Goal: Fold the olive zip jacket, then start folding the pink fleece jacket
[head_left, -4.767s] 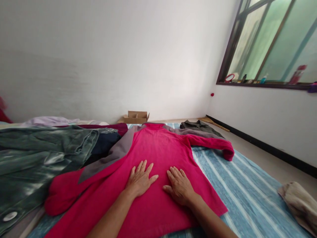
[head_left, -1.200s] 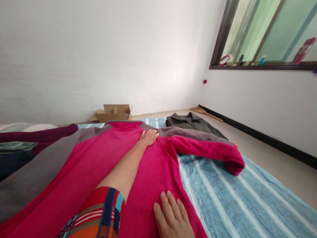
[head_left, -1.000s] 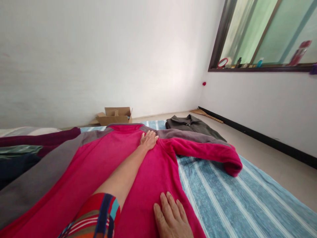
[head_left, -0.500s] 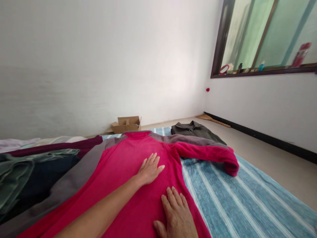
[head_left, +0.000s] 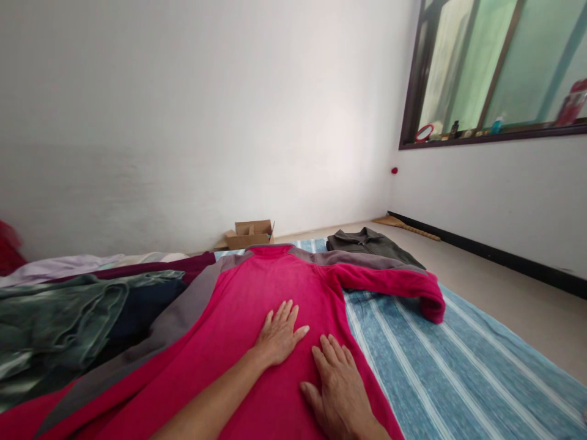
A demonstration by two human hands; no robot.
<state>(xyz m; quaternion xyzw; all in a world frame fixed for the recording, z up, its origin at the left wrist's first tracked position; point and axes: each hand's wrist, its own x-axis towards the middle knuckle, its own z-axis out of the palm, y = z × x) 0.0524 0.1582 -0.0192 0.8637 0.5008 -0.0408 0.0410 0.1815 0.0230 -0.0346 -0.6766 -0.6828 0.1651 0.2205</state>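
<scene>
A bright pink jacket [head_left: 247, 305] with grey shoulders and sleeve panels lies spread out, its collar at the far end. My left hand [head_left: 279, 336] rests flat on the middle of it, fingers extended and thumb out. Close by on the right, my right hand [head_left: 339, 385] lies palm down near the jacket's right side edge, also with fingers stretched. Neither hand grips the cloth. The right sleeve reaches out across the blue striped sheet [head_left: 413, 366]; the left one runs down towards the lower left.
Beyond the right sleeve lies a folded dark garment [head_left: 373, 243]. To the left is a heap of clothes [head_left: 82, 318] in green, navy and maroon. An open cardboard box [head_left: 250, 233] stands by the wall, and a broom [head_left: 408, 225] lies on the floor at right.
My left hand has slid a little nearer to me across the jacket, and the right hand is slightly farther forward, so they are closer together. The view has turned slightly left.
</scene>
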